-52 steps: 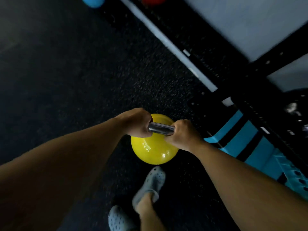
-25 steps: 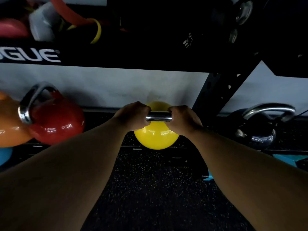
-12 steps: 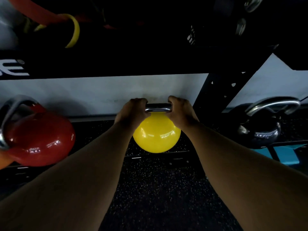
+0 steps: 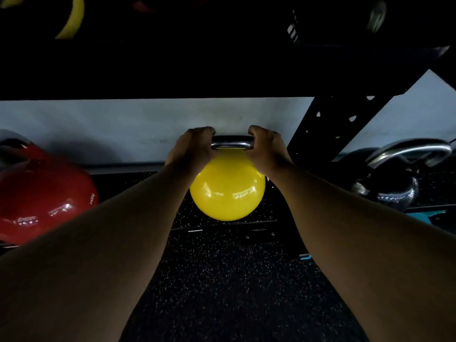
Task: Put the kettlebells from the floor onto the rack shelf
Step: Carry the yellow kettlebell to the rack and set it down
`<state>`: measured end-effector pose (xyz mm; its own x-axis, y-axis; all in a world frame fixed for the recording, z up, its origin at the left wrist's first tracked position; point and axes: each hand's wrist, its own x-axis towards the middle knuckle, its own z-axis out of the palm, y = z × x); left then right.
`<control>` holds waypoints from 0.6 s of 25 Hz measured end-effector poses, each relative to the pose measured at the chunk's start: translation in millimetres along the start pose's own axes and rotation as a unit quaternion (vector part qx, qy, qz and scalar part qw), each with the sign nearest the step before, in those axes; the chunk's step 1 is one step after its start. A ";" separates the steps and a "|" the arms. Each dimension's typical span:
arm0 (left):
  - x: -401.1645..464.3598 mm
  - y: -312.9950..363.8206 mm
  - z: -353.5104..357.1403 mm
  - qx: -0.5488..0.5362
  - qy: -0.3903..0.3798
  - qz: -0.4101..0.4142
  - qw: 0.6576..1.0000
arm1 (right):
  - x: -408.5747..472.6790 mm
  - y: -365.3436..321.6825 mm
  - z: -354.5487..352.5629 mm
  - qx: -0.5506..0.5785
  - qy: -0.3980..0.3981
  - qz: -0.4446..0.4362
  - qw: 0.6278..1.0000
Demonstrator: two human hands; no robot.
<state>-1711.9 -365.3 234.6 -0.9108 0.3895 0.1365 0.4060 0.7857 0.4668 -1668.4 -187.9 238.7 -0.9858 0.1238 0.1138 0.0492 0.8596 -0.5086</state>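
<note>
A yellow kettlebell [image 4: 227,191] with a steel handle hangs in the middle of the view, at the front edge of the low rack shelf [image 4: 222,224]. My left hand [image 4: 191,154] grips the left end of its handle and my right hand [image 4: 265,150] grips the right end. Whether its base touches the shelf I cannot tell. A red kettlebell [image 4: 42,193] sits on the same shelf to the left. A black kettlebell [image 4: 392,183] with a steel handle sits to the right, beyond the upright.
A black perforated rack upright [image 4: 328,129] slants right beside the yellow kettlebell. A dark upper shelf [image 4: 197,70] overhangs closely, with a yellow band [image 4: 71,18] above it. Speckled black floor [image 4: 234,280] lies below, and a blue object [image 4: 424,214] sits low right.
Both hands lifted the yellow kettlebell from the floor up and forward to the rack shelf, between the red and black ones. In the last half second it moved slightly higher and farther in.
</note>
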 end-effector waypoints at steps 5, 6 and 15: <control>-2.4 2.7 -2.4 -0.009 0.022 -0.016 1.000 | 0.1 -1.7 -3.7 0.003 -0.013 0.000 1.000; -1.8 3.4 -2.7 -0.005 0.020 -0.008 1.000 | 0.2 -2.1 -4.6 0.001 -0.023 0.001 1.000; -58.6 -24.1 -27.8 -0.074 0.023 -0.034 0.996 | -9.8 -54.1 -24.0 -0.134 -0.058 -0.252 0.957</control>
<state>-1670.4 -420.5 239.7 -0.9398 0.3124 0.1383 0.3304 0.7286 0.5999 -1657.5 -223.7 285.6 -0.9054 -0.3826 0.1841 -0.4132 0.8936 -0.1752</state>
